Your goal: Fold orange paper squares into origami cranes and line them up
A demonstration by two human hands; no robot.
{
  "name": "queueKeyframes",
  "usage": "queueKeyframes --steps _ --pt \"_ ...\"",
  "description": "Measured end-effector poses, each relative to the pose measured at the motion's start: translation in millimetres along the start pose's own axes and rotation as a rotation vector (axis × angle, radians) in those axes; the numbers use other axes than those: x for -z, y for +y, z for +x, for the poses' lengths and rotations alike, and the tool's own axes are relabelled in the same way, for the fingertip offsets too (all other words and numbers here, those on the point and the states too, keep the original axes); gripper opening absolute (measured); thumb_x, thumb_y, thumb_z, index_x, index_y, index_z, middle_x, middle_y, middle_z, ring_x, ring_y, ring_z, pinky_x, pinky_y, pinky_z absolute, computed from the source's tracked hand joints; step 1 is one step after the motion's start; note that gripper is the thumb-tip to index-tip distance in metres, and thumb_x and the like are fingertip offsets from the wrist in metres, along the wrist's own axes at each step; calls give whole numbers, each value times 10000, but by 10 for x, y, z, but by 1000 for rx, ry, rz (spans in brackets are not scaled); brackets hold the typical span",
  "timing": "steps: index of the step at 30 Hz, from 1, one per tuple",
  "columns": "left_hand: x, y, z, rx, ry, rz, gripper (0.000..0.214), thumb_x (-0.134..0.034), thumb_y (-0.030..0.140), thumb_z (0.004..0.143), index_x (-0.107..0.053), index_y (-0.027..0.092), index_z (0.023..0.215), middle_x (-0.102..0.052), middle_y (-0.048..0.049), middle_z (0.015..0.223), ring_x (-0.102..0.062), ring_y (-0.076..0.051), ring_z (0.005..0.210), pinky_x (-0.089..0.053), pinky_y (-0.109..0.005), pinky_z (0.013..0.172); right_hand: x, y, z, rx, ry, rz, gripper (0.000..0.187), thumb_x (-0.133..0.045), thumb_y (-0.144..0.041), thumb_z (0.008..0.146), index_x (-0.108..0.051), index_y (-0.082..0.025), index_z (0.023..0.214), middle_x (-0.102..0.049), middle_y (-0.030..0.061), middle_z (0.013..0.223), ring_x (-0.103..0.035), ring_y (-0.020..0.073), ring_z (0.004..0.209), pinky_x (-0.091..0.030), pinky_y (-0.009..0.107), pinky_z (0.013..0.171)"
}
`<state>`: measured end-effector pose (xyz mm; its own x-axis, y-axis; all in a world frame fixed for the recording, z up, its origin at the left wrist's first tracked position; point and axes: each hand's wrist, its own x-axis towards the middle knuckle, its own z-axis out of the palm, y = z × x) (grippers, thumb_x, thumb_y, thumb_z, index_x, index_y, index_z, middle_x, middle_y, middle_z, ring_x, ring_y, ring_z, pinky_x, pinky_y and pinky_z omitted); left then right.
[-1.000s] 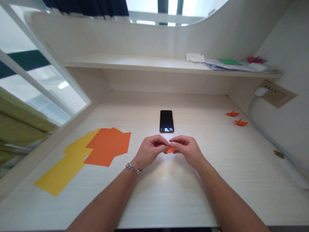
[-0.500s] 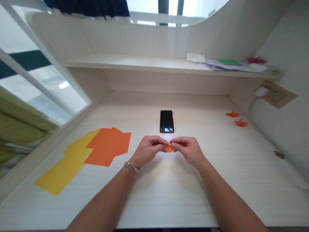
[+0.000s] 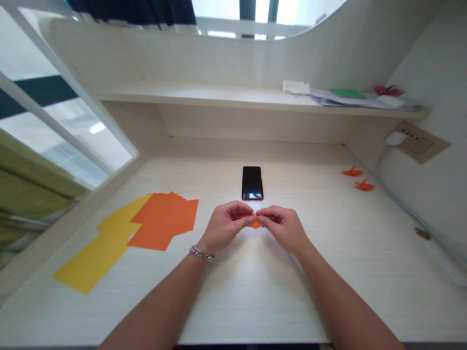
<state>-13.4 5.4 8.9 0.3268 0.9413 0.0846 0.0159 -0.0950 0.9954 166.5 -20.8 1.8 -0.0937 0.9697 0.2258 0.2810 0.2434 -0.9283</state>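
Observation:
A small piece of folded orange paper [image 3: 256, 223] is pinched between both hands over the middle of the desk. My left hand [image 3: 228, 224], with a chain bracelet [image 3: 202, 253] at its wrist, grips the paper's left side between thumb and fingers. On the opposite side my right hand [image 3: 284, 224] holds it the same way, the two sets of fingertips almost meeting. Much of the paper is hidden behind the fingers, so its exact folds cannot be made out. Just beyond the hands lies a black phone [image 3: 252, 183].
Orange sheets [image 3: 164, 218] overlap yellow sheets [image 3: 93, 262] on the left of the desk [image 3: 233, 301]. Two folded orange paper cranes, one a farther crane [image 3: 352, 171] and one a nearer crane [image 3: 365, 185], sit at right. A cable [image 3: 392, 197] runs along the right wall below a socket [image 3: 419, 142].
Both hands keep their pinch on the folded paper. The left hand's fingers have risen slightly and its wrist has shifted a little to the right; the desk items have not moved.

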Motion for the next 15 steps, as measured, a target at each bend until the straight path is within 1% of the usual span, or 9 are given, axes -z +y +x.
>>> queueKeyframes --steps 7,15 --pt "-15 -12 1 -23 25 48 168 -718 241 704 -672 125 817 -704 -69 785 -663 -164 709 -547 -277 672 -25 -12 2 -31 12 -21 150 -626 -252 782 -718 -193 886 -723 62 855 -658 201 768 -509 313 711" --pt "-41 11 -16 -39 17 120 96 -666 198 746 -669 129 812 -702 -59 783 -657 -151 704 -538 -258 662 -48 -29 3 -11 19 -112 133 -577 -222 802 -697 -192 852 -704 37 808 -625 171 715 -473 278 662"
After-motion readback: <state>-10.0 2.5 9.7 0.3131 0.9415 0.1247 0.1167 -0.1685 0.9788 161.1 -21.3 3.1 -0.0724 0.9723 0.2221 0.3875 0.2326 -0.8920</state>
